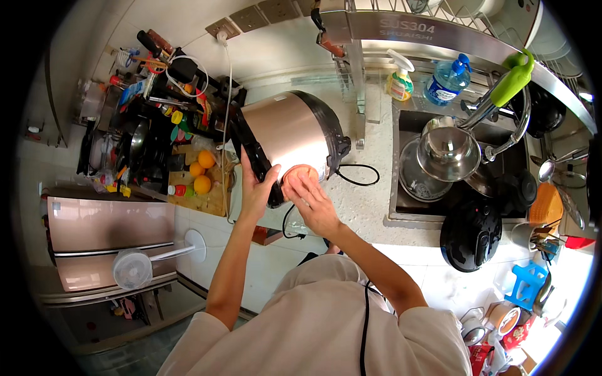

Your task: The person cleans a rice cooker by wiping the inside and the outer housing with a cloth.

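A rose-gold electric pressure cooker body (284,127) with black ends lies tilted on its side on the counter. My left hand (257,188) grips the black rim at its left end, thumb on the metal wall. Under the fingers of my right hand (314,204) is an orange-pink cloth or sponge (299,173), pressed flat against the shiny wall near that rim. A black power cord (360,175) loops out beside the cooker's base, and a plug (301,236) hangs below the counter's front edge. A black lid (471,237), wet with drops, stands at the sink's front right.
Right of the cooker, the sink (394,164) holds a long-handled steel pot (449,148) and other cookware. A spray bottle (400,77) and a blue pump bottle (447,82) stand behind. Oranges (202,184) rest on a cutting board (218,192) at left. A steel rack (423,30) overhangs the counter.
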`<state>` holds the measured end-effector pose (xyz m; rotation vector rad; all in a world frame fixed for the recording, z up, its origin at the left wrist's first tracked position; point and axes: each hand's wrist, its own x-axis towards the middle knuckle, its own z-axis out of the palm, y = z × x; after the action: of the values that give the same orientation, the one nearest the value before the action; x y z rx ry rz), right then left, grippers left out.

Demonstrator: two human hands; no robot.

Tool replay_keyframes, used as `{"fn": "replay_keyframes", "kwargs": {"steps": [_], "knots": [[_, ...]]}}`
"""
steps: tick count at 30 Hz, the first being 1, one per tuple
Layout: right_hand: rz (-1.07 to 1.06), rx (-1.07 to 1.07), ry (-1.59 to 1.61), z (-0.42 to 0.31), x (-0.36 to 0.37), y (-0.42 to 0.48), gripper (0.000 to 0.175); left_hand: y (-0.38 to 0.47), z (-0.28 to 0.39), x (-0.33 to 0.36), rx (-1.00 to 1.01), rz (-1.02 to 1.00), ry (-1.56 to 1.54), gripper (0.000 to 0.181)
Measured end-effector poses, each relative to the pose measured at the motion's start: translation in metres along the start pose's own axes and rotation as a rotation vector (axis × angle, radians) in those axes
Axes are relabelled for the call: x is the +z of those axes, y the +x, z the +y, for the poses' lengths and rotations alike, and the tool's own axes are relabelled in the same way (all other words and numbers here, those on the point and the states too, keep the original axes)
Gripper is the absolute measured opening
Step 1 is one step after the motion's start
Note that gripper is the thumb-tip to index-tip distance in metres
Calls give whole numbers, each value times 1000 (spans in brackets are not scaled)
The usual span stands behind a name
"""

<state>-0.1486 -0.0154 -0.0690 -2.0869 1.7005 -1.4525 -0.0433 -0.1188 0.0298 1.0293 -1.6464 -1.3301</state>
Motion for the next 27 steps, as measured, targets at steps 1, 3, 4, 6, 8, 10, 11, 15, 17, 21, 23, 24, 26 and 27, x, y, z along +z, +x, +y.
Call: {"fn": "replay_keyframes", "kwargs": {"steps": [1, 3, 4, 6, 8, 10, 11, 15, 17, 21, 23, 24, 26, 27], "knots": [[3, 1, -3, 2, 0, 8, 54, 2, -1, -1, 2, -4, -1, 78], [175, 138, -11, 19, -13, 44, 50, 4, -3, 0, -100, 11, 18, 68], [296, 167, -53, 35, -15, 60, 42, 3, -4, 1, -100, 10, 19, 68], [313, 242, -30, 70, -34, 74, 42, 3, -4, 8, -87, 51, 92, 55], [303, 353, 102, 75, -41, 70, 43, 1, -5, 11, -84, 76, 59, 52], [352, 322, 22, 69, -17, 47, 42, 3, -4, 20, -74, 98, 21, 49], [336, 240, -33, 48, -10, 38, 43, 1, -7, 15, -74, 119, 9, 47], [288, 159, 194, -12, 14, 18, 53, 3, -6, 9, -46, 139, -38, 42], [215, 143, 196, -11, 2, 33, 55, 3, -3, 8, -32, 178, -47, 41], [236, 79, 112, 44, -32, 96, 47, -4, 1, 5, -119, 158, -13, 40], [245, 166, 154, 100, -39, 114, 40, -3, 3, 15, -108, 130, -3, 41], [288, 252, 155, 127, -29, 108, 37, -1, 4, 21, -97, 103, 10, 41], [154, 422, 395, 122, -46, 108, 36, -2, 1, 13, -82, 128, 13, 41], [34, 597, 610, 119, -56, 106, 36, 0, -1, 10, -88, 134, -20, 41]]}}
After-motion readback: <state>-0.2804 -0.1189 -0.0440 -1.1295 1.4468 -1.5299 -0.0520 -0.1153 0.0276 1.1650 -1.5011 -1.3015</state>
